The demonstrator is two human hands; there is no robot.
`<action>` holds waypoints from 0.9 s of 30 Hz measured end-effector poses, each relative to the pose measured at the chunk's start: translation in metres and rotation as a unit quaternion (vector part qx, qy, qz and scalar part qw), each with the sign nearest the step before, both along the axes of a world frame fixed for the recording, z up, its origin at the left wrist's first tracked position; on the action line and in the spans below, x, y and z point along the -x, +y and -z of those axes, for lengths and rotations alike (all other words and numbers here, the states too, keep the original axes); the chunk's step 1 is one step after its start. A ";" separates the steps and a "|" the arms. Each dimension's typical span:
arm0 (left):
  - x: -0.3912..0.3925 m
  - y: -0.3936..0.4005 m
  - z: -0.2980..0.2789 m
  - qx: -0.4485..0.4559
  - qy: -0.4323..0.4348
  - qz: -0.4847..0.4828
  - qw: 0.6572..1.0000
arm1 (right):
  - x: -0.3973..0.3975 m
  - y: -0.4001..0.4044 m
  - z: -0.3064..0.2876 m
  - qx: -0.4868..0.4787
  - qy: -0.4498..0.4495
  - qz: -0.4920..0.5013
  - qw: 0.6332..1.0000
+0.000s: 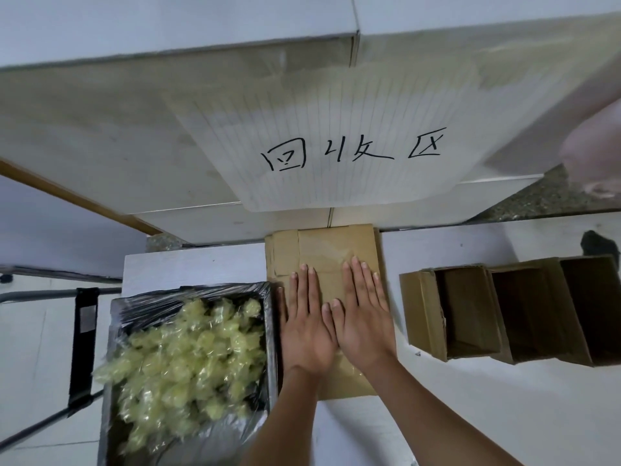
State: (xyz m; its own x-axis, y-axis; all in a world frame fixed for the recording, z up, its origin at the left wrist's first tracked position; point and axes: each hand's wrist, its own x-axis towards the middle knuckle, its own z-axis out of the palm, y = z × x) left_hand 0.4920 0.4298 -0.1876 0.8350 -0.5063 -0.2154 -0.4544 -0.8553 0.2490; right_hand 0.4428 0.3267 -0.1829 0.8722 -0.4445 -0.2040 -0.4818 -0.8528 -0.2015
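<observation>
A flattened brown cardboard box [322, 247] with clear tape on it lies on the white table [437, 415] in front of me. My left hand [305, 324] and my right hand [363, 317] both press flat on it, fingers straight and side by side, thumbs touching in the middle. Neither hand holds anything.
Left of the hands stands a bin lined with black plastic [268, 331], filled with pale yellow-green wrapped pieces [188, 351]. At the right lie several open brown cartons [504, 311] on their sides. A large white box with a handwritten paper label [353, 149] stands behind the table.
</observation>
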 end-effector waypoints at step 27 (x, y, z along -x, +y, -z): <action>0.013 0.011 -0.223 -0.146 0.045 0.074 0.985 | 0.031 -0.025 -0.236 -0.059 0.126 -0.036 0.990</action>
